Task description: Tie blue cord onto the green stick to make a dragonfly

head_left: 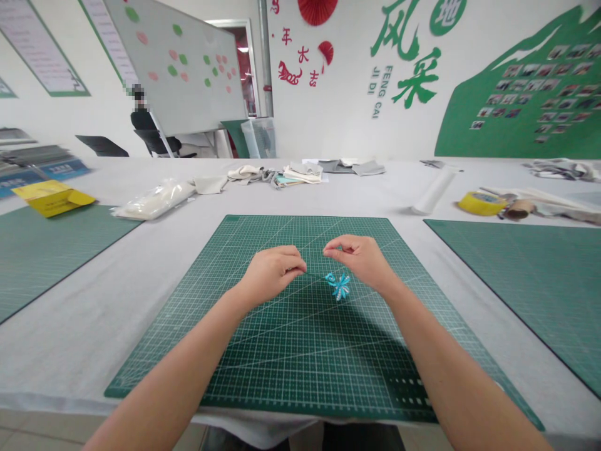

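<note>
My left hand is closed in a pinch on a thin dark stem. At the stem's right end is a small turquoise flower ornament with narrow petals, a curled part and pale, bead-like specks. Just above and to the right of the ornament, my right hand has thumb and forefinger pressed together. Anything between those fingertips is too small to make out. Both hands are over a green cutting mat with a white grid.
More mats lie to the left and right. Behind are a plastic-wrapped bundle, fabric pieces, a yellow packet, a white roll and yellow tape. A person sits far left.
</note>
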### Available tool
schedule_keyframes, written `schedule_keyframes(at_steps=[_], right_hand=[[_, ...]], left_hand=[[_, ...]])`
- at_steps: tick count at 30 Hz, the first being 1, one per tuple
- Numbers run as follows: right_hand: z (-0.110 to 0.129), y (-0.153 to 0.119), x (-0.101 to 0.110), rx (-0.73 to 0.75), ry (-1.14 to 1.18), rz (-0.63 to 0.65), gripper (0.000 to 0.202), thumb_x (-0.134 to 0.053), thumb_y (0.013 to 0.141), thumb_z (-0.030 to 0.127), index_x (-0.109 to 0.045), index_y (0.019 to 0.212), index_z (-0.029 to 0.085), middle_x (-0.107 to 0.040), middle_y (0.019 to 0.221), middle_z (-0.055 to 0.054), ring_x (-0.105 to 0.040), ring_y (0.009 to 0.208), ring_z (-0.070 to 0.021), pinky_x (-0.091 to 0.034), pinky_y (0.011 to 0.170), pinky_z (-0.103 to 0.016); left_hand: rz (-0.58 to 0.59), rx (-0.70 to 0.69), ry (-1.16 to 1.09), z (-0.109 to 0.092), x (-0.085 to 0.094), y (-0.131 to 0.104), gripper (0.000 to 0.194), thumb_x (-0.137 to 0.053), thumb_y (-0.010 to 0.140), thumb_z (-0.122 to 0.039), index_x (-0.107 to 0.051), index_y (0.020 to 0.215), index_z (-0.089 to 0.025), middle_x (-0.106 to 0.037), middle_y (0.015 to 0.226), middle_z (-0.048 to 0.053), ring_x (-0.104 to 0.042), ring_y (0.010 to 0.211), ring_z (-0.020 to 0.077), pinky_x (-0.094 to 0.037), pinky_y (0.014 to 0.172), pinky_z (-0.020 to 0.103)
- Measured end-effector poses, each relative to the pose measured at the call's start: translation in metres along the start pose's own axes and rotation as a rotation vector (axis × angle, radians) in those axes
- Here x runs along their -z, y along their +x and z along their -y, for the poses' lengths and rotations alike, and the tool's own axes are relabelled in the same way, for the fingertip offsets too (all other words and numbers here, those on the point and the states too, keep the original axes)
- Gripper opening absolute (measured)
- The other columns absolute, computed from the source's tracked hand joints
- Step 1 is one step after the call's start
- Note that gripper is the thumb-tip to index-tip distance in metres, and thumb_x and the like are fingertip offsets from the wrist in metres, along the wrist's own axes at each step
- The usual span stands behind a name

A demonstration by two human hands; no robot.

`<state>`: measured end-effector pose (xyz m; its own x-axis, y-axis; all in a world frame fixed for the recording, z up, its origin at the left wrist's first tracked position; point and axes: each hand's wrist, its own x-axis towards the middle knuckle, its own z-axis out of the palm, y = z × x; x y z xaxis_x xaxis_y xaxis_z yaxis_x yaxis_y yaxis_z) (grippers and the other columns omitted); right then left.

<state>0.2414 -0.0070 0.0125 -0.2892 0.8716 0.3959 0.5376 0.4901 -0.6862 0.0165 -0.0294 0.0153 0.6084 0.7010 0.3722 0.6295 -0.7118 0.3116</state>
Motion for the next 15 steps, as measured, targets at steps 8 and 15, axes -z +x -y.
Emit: schedule_keyframes(at_steps=[8, 15], right_hand=[[-0.014, 0.004, 0.0, -0.141, 0.322, 0.106, 0.021, -0.068, 0.073, 0.039, -0.07, 0.076, 0.018, -0.059, 0.063, 0.001, -0.043, 0.056, -0.0093, -0.033, 0.053, -0.025], [-0.024, 0.002, -0.019, -0.356, 0.554, 0.167, 0.032, -0.072, 0.066, 0.045, -0.067, 0.077, 0.016, -0.039, 0.048, 0.008, -0.025, 0.042, -0.0046, -0.018, 0.041, -0.022]], left_hand=[[0.055, 0.028, -0.32, -0.007, 0.006, 0.001, 0.013, -0.057, 0.084, -0.017, -0.069, 0.079, -0.019, -0.064, 0.084, 0.001, -0.058, 0.075, 0.0111, -0.044, 0.069, 0.024], [-0.078, 0.094, -0.518, -0.007, 0.008, 0.002, 0.007, -0.063, 0.079, -0.019, -0.069, 0.077, -0.018, -0.062, 0.079, 0.002, -0.057, 0.073, 0.0117, -0.044, 0.066, 0.024]])
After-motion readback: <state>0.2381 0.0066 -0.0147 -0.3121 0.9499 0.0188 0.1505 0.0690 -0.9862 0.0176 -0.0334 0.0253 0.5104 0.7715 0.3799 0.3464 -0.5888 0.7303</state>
